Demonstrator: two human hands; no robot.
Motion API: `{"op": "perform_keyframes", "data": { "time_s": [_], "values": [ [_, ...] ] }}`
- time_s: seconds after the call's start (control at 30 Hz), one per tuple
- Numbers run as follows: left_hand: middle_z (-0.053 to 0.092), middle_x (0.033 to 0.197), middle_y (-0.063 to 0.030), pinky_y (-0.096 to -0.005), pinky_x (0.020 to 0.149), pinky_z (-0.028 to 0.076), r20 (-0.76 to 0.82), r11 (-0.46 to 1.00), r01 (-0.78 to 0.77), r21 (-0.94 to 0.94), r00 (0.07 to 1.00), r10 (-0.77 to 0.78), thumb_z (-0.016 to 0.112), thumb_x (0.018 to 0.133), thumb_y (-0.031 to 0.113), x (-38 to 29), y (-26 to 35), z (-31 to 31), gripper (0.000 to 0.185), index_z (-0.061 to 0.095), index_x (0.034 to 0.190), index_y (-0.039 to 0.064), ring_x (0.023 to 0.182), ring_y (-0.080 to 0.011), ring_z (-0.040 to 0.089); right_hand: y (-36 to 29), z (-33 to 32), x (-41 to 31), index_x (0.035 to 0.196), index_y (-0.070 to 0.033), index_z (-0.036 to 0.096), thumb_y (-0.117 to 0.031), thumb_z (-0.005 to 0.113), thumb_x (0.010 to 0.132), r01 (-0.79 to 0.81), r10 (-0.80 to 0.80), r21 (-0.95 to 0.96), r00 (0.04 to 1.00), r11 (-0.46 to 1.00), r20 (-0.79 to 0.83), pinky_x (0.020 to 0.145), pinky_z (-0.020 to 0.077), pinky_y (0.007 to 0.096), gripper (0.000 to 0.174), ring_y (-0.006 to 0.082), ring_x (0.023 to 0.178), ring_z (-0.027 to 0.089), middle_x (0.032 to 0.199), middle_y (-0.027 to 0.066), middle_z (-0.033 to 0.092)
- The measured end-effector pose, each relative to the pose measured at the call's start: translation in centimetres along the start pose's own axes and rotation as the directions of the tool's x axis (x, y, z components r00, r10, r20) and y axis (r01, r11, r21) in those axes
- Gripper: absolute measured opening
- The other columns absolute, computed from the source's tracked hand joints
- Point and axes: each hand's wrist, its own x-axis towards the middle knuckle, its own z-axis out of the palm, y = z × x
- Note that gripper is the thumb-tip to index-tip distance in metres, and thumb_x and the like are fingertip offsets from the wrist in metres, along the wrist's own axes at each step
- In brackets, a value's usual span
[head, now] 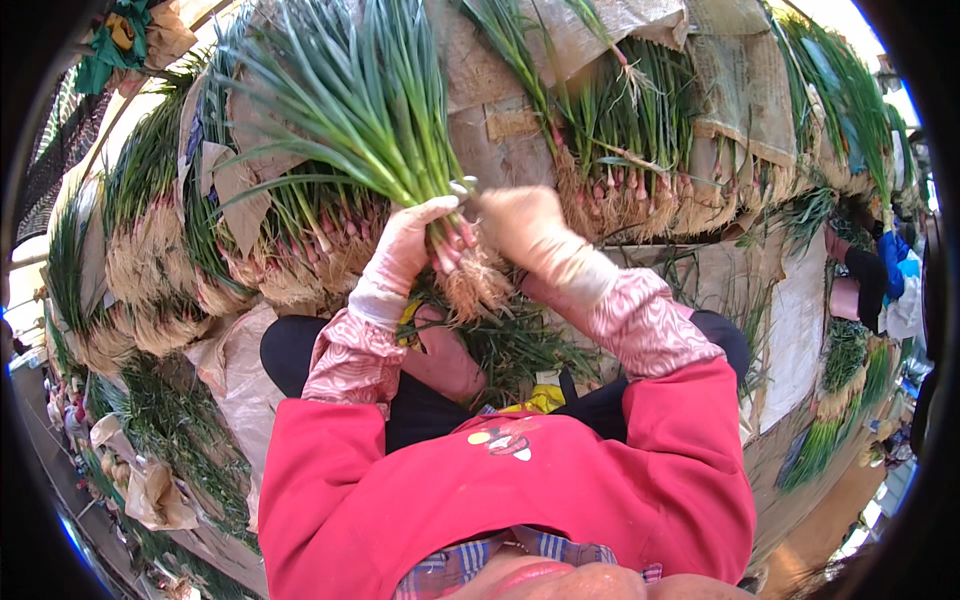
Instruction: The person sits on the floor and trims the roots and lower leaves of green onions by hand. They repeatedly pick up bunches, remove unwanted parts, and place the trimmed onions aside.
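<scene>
A bunch of green garlic plants (397,135) with pinkish bulbs and shaggy roots stands in my left hand (409,236), which is closed around the stems just above the bulbs. Its leaves fan up toward the top left. My right hand (525,225) is beside the bulbs, bent inward and blurred; whether its fingers hold anything is unclear. A small shiny thing (465,184) shows between the hands at the stems. Pale coverings wrap both wrists, with patterned pink sleeves below. Rows of similar plants (637,172) lie beyond my hands.
Brown sacking (742,82) partly covers the plants at the upper right. Loose green leaves (525,345) are scattered between my legs. More bunches lie at left (150,247) and right (825,442). A pinkish sack (240,375) is at my left. Part of another person (862,285) shows far right.
</scene>
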Motion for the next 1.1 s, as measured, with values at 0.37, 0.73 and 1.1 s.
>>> {"op": "perform_keyframes", "data": {
  "time_s": [0.37, 0.73, 1.1],
  "values": [
    [0.068, 0.081, -0.0175, -0.0343, 0.075, 0.055, 0.038, 0.938, -0.016, -0.347, 0.999, 0.031, 0.056, 0.088, 0.019, -1.2, -1.1, -0.4, 0.036, 0.060, 0.111, -0.009, 0.057, -0.0229, 0.063, -0.7, 4.4, 3.6, 0.096, -0.006, 0.059, -0.022, 0.056, 0.098, -0.098, -0.118, 0.771, 0.993, -0.629, 0.029, 0.052, 0.0431, 0.0245, 0.017, 0.0099, 0.059, 0.053, 0.074, -0.0008, 0.055],
    [0.062, 0.108, -0.0194, -0.0396, 0.069, 0.059, -0.002, 0.908, -0.327, -0.264, 0.941, 0.338, 0.057, 0.084, 0.011, -4.8, 2.0, -1.4, 0.042, 0.050, 0.122, -0.004, 0.087, -0.0217, 0.063, 4.9, 1.7, -2.8, 0.100, -0.004, 0.062, -0.029, 0.061, 0.093, -0.020, -0.008, 0.973, 1.000, 0.229, 0.022, 0.069, 0.0512, 0.0304, 0.026, 0.0165, 0.082, 0.063, 0.093, 0.0089, 0.065],
    [0.065, 0.099, -0.0178, -0.0361, 0.074, 0.055, 0.146, 0.985, -0.083, -0.154, 0.984, 0.106, 0.058, 0.085, 0.014, -1.4, 1.0, -0.8, 0.036, 0.057, 0.117, -0.003, 0.076, -0.0253, 0.066, 8.2, 0.6, 2.8, 0.084, -0.005, 0.063, -0.036, 0.064, 0.088, -0.252, 0.393, 0.452, 0.884, 0.856, -0.252, 0.076, 0.0528, 0.0452, 0.031, 0.0336, 0.084, 0.068, 0.078, 0.0156, 0.068]
  ]
}}
